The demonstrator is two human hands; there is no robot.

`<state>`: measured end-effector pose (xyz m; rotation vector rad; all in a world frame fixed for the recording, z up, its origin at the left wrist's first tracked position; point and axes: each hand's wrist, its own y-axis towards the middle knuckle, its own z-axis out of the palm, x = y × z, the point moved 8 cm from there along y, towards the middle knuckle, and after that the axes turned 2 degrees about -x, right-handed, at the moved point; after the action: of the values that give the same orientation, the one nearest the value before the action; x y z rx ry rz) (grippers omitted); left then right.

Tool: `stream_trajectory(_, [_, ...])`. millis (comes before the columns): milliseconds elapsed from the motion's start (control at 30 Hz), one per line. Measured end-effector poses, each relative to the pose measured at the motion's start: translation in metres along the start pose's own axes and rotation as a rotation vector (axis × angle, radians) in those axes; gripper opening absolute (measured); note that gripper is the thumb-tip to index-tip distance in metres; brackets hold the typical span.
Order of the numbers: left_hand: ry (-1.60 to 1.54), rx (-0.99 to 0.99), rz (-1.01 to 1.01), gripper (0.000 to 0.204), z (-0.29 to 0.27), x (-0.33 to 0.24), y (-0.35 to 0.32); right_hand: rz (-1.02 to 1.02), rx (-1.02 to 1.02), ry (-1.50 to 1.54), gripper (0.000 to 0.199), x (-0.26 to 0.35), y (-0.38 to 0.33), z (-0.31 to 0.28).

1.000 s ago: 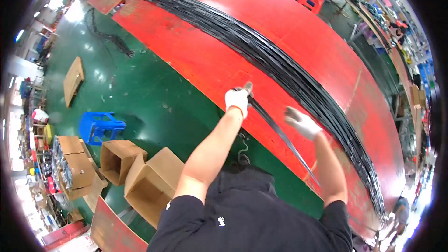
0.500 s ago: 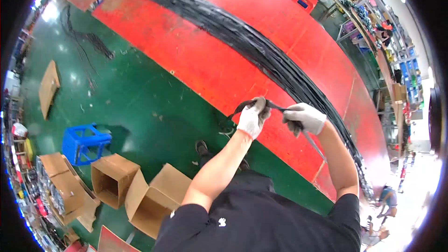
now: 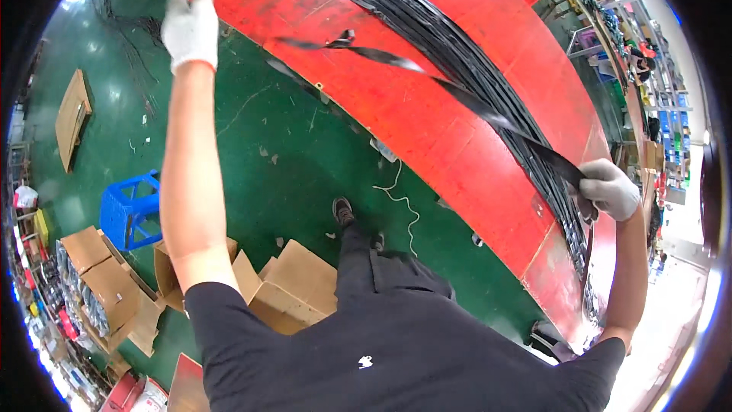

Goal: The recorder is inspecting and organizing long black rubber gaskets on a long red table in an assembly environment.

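Observation:
A long black flat strip (image 3: pixel 473 103) stretches across the red table (image 3: pixel 488 214), twisting near its free far-left end. My right hand (image 3: pixel 610 189), in a grey-white work glove, is closed round the strip at the right, and more of it hangs below that hand. Up at the far left, my gloved left hand (image 3: pixel 191 27) is raised over the table's near edge, fingers apart, with nothing seen in it. Beneath the strip lies a thick bundle of similar black strips (image 3: pixel 435 23), curving along the table's length.
On the green floor (image 3: pixel 259 137) stand a blue plastic stool (image 3: pixel 131 210) and open cardboard boxes (image 3: pixel 301 282). A flat piece of cardboard (image 3: pixel 72 118) lies further left. A white cord (image 3: pixel 400 197) trails below the table edge. Loaded shelves (image 3: pixel 671 114) line the right side.
My hands, close together before with the strip between them, have spread wide apart. The left went far left and let go; the right moved right with the strip, which now spans the table.

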<state>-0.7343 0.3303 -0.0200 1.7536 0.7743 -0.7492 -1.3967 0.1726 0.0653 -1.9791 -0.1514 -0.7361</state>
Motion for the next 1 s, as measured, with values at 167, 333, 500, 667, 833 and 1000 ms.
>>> stream_trajectory(167, [-0.449, 0.653, 0.03, 0.034, 0.011, -0.156, -0.178, 0.052, 0.163, -0.012, 0.039, 0.025, 0.051, 0.078])
stream_trajectory(333, [-1.22, 1.247, -1.183, 0.099, 0.076, -0.186, -0.468, -0.082, 0.324, 0.059, 0.041, 0.049, 0.108, 0.135])
stream_trajectory(500, [-1.619, 0.353, -1.654, 0.038, 0.139, -0.166, -0.429, -0.179, 0.278, -0.142, 0.04, 0.057, 0.106, 0.161])
stream_trajectory(667, [-1.399, 0.067, -1.605, 0.027, 0.16, 0.002, -0.321, -0.718, 0.067, -0.577, 0.034, 0.095, 0.096, 0.087])
stream_trajectory(833, [-1.277, 0.147, -1.323, 0.031, 0.137, 0.097, -0.141, -0.043, -0.135, 0.061, 0.03, 0.076, 0.114, 0.002])
stream_trajectory(1000, [-1.451, 0.239, -0.998, 0.025, 0.096, 0.116, 0.067, -0.186, -0.399, 0.189, 0.027, 0.116, 0.098, -0.073])
